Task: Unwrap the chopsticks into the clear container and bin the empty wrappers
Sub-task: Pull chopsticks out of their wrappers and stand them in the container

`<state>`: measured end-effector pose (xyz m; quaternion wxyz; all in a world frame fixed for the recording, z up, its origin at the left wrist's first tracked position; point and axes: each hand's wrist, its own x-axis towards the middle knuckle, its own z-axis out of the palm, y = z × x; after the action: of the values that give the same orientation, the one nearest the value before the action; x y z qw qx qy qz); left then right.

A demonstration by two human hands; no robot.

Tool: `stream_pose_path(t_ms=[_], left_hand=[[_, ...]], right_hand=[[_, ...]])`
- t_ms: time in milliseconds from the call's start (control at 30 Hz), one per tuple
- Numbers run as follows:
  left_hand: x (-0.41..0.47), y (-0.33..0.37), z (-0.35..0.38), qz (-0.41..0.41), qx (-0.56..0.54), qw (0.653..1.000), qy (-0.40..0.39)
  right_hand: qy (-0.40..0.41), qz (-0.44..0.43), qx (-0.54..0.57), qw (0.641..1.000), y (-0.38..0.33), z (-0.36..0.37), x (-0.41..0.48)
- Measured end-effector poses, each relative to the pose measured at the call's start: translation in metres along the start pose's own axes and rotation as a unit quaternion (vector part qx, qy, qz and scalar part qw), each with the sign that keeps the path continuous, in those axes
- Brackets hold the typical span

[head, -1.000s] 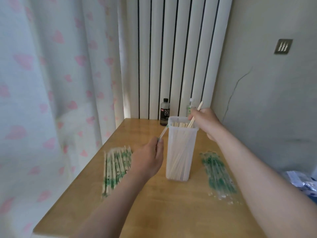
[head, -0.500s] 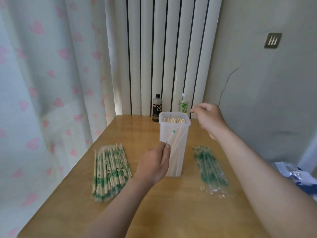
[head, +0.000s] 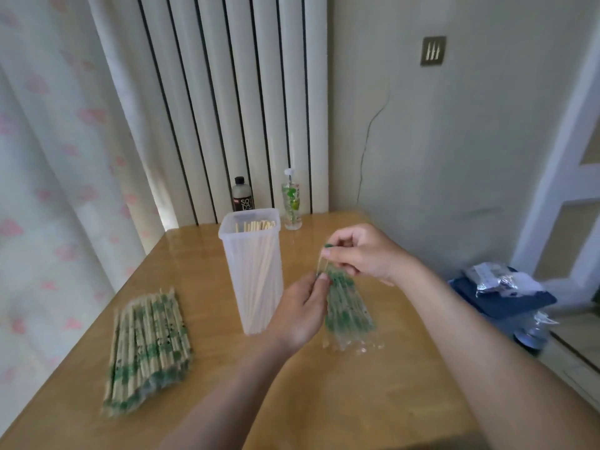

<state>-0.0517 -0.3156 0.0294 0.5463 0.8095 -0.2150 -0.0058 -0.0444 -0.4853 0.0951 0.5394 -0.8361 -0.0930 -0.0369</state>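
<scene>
A tall clear container (head: 256, 277) stands mid-table with several bare chopsticks inside. A pile of wrapped chopsticks (head: 147, 345) with green print lies at the left. A heap of empty clear wrappers (head: 349, 310) lies to the right of the container. My left hand (head: 300, 306) pinches one end of an empty wrapper (head: 323, 261) just above that heap. My right hand (head: 363, 251) pinches the wrapper's other end, slightly higher and farther back.
A dark soda bottle (head: 242, 194) and a clear green-labelled bottle (head: 292, 203) stand at the table's back edge by the radiator. Curtain hangs along the left. A dark bin with plastic bags (head: 503, 290) sits on the floor to the right of the wooden table (head: 373, 401).
My right hand dropped the chopsticks into the container and came down to the right. My left hand carried the empty wrapper past the container's front; both hands now pinch it over the wrapper heap.
</scene>
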Motion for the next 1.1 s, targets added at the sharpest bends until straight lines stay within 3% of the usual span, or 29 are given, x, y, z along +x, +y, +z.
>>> stream_pose_path(t_ms=[100, 233, 333, 433, 600, 800, 1100], left_hand=[[0.009, 0.003, 0.014, -0.055, -0.062, 0.996, -0.015], [0.026, -0.001, 0.03, -0.126, -0.064, 0.99, 0.008], [0.043, -0.007, 0.038, -0.17, -0.073, 0.981, 0.057], [0.064, -0.02, 0.043, -0.199, -0.037, 0.972, 0.115], [0.089, -0.04, 0.053, -0.217, 0.036, 0.965, 0.141], [0.102, -0.063, 0.063, -0.218, 0.102, 0.962, 0.124], [0.097, -0.064, 0.061, -0.21, 0.11, 0.966, 0.104]], right_hand=[[0.085, 0.038, 0.029, 0.995, 0.024, -0.007, 0.0], [0.194, 0.1, 0.103, 0.97, 0.069, -0.017, 0.004], [0.244, 0.158, 0.016, 0.957, 0.115, -0.02, 0.002], [0.246, 0.198, -0.072, 0.946, 0.158, -0.015, -0.007], [0.248, 0.162, -0.131, 0.946, 0.172, -0.006, -0.011], [0.249, 0.155, -0.13, 0.947, 0.18, -0.008, -0.008], [0.253, 0.152, -0.114, 0.949, 0.181, -0.008, -0.009]])
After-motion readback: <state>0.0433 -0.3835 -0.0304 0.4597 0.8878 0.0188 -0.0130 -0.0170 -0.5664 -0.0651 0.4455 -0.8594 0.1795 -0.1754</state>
